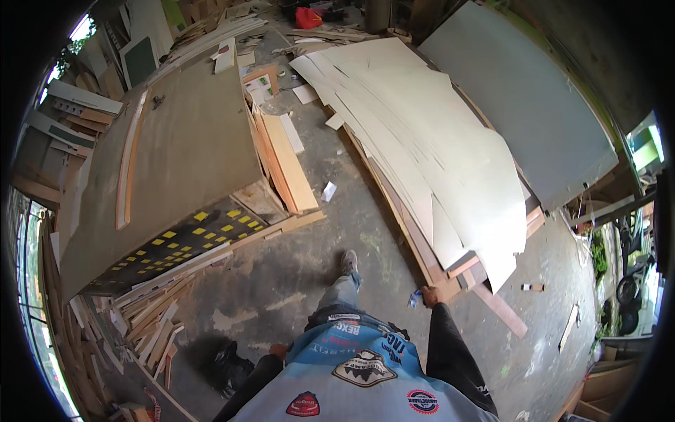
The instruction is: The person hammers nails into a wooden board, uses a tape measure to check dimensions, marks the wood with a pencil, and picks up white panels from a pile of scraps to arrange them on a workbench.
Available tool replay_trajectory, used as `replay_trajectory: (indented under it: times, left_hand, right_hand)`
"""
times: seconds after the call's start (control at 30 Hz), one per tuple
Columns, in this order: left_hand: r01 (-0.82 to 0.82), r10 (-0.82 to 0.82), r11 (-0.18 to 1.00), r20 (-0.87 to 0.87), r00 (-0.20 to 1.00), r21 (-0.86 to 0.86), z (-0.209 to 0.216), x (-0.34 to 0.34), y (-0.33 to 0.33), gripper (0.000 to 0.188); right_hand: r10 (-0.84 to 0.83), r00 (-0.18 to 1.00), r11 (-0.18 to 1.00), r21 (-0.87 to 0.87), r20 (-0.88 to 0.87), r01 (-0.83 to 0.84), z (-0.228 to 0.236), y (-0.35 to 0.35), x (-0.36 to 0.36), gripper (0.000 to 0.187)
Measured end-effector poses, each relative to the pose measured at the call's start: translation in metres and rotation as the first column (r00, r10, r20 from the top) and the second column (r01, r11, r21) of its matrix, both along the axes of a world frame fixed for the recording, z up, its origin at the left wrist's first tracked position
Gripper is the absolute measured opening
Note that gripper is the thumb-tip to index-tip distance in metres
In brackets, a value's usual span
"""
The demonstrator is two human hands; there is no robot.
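Observation:
My right hand (432, 297) is out beside the near corner of a stack of boards, its fingers closed around a small blue and whitish thing (413, 299) that looks like a crumpled wrapper. Large, thin white sheets (450, 162) lie on top of that stack, with brown strips (500, 309) sticking out at its near end. Low at my left side, my left hand (279, 350) shows only in part, and its fingers are too hidden to read. A black plastic bag (230, 367) is beside my left forearm; whether it rests on the floor cannot be made out.
On the left stands a big brown-topped table (190, 141) with yellow squares on its front. Wood strips (151, 330) are piled below it. Planks (285, 162) lean along its right side. A grey panel (520, 98) lies at the far right. Between them runs the concrete floor (365, 211).

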State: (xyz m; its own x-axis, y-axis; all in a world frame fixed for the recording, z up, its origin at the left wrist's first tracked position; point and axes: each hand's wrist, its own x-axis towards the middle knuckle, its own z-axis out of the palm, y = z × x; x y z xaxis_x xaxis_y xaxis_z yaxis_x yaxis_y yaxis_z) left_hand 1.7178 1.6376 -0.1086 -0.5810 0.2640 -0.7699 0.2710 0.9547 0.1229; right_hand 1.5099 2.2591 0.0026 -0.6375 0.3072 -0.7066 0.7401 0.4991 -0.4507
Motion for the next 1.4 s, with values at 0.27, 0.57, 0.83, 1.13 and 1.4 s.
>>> replay_trajectory:
  times: [0.27, 0.57, 0.83, 1.13, 1.4]
  left_hand:
    - [-0.788, 0.871, 0.32, 0.165, 0.464, 0.526, 0.062, -0.398, 0.081, 0.035]
    - [-0.651, 0.826, 0.122, 0.287, 0.485, 0.749, 0.177, -0.752, 0.173, 0.037]
    - [-0.889, 0.947, 0.244, 0.102, 0.304, 0.388, 0.095, -0.833, 0.083, 0.043]
    - [-0.895, 0.93, 0.321, 0.076, 0.36, 0.309, 0.094, -0.851, 0.105, 0.032]
    - [-0.943, 0.937, 0.303, 0.139, 0.32, 0.136, -0.009, -0.978, 0.051, 0.029]
  right_hand:
    - [0.101, 0.975, 0.995, -0.032, 0.196, -0.097, -0.063, 0.019, -0.107, 0.045]
    - [0.328, 0.869, 0.932, 0.026, 0.371, -0.362, -0.081, 0.032, -0.25, 0.048]
    - [0.288, 0.883, 0.915, 0.165, 0.371, -0.367, -0.015, 0.005, -0.584, 0.052]
    - [0.388, 0.863, 0.921, 0.165, -0.325, -0.352, 0.018, -0.057, -1.008, 0.037]
    - [0.43, 0.892, 0.88, -0.156, -0.14, -0.449, 0.004, -0.178, -1.219, 0.021]
